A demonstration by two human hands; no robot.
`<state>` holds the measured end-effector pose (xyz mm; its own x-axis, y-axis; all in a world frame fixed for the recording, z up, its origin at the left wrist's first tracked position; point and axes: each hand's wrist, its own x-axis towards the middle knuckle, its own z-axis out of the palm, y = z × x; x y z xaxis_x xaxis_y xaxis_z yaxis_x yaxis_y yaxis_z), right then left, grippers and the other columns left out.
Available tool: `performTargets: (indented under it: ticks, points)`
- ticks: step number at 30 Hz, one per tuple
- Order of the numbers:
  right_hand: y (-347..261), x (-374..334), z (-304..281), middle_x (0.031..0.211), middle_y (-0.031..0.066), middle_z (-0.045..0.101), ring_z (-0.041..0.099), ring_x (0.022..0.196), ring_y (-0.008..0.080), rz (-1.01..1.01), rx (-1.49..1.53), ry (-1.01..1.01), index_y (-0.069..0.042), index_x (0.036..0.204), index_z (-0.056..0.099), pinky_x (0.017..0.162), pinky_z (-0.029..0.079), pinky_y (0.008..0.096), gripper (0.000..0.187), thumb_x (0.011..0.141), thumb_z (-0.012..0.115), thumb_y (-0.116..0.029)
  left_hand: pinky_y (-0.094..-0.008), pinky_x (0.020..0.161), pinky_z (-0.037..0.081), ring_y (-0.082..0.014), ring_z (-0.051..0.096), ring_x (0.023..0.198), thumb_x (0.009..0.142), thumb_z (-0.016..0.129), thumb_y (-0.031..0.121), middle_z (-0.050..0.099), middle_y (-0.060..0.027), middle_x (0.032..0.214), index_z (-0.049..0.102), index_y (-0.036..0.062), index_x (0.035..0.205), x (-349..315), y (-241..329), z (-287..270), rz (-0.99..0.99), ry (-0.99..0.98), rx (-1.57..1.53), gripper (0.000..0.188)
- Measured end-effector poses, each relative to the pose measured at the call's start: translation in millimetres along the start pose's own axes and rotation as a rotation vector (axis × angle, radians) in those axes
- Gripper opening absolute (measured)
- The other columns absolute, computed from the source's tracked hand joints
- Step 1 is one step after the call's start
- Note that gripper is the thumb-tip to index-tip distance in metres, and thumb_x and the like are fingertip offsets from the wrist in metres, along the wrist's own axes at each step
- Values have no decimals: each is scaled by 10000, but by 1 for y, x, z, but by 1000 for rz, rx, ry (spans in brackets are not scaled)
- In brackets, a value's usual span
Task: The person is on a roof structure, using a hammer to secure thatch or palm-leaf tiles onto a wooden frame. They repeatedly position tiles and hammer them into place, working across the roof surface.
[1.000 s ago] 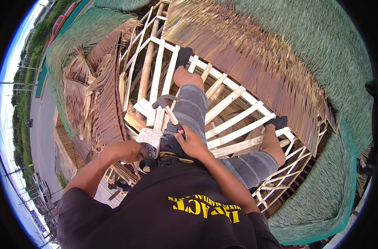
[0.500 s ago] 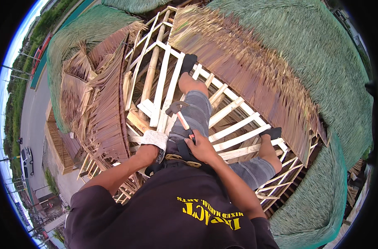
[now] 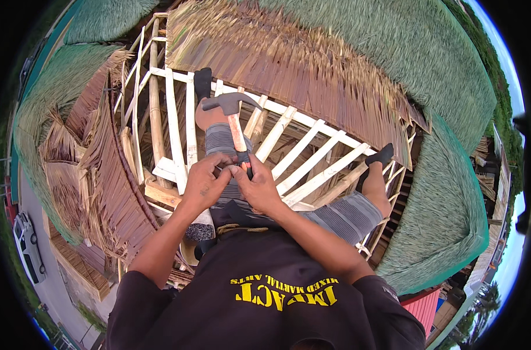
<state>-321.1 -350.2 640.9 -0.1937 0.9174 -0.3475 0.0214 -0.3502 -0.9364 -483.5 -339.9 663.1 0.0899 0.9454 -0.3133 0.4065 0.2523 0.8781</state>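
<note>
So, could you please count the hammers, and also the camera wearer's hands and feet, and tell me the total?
Hammer: 1
Left hand plus right hand: 2 hands
Left foot plus right foot: 2 feet
Total: 5

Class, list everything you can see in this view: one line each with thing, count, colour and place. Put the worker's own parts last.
Hammer: one, dark head, pale-orange and black handle, in the right hand
Slats: many, whitish, around the legs
Bamboo pole: at least one, tan, left of the slats
Brown thatch: two main areas, top centre and left
Netted thatch: several areas, green, right, top and left
Pouch: one, speckled with white rim, waist
Car: at least one, pale, far left
Shirt: one, black with yellow lettering, bottom centre
Shorts: one pair, striped grey, below waist
Feet: two, black-covered, on the frame
Left hand: one, bare, meeting the right at the handle
Right hand: one, bare, centre
</note>
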Motion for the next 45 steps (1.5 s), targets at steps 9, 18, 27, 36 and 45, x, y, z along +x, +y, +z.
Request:
performTargets:
  ticks: [9,18,27,36,45]
  points:
    - [25,32,-90,679,-16,556,471,531,49,199,200,402,-17,937,600,466,378,257,131,969,665,-125,-339,615,503,-205,654,659,886,669,98,655,-138,782,645,-13,961,80,25,94,126,-247,208,136]
    - [72,64,-173,666,19,581,548,513,76,155,282,619,-13,994,563,457,457,242,187,1024,641,-180,-309,633,502,-140,627,678,918,624,93,643,-80,768,658,-1,1009,177,8,183,-21,-501,84,135]
    - [211,108,-374,750,195,672,687,704,349,599,-195,794,18,963,611,692,525,467,257,922,670,-228,-304,822,543,-176,700,888,944,646,96,728,-109,992,698,-24,1087,331,-105,364,-152,-589,45,194]
    - [305,138,-512,768,301,660,655,752,505,772,-487,792,43,1006,535,674,509,566,218,959,614,-155,-462,798,541,-361,709,893,898,675,118,718,-205,947,694,28,1034,453,-156,603,123,-509,238,164]
    - [308,156,-523,709,282,644,658,678,487,513,-621,821,7,1038,498,599,503,557,232,961,635,-163,-472,952,443,-354,565,1055,892,707,214,596,-118,1062,761,145,1057,483,-206,681,306,-384,479,187]
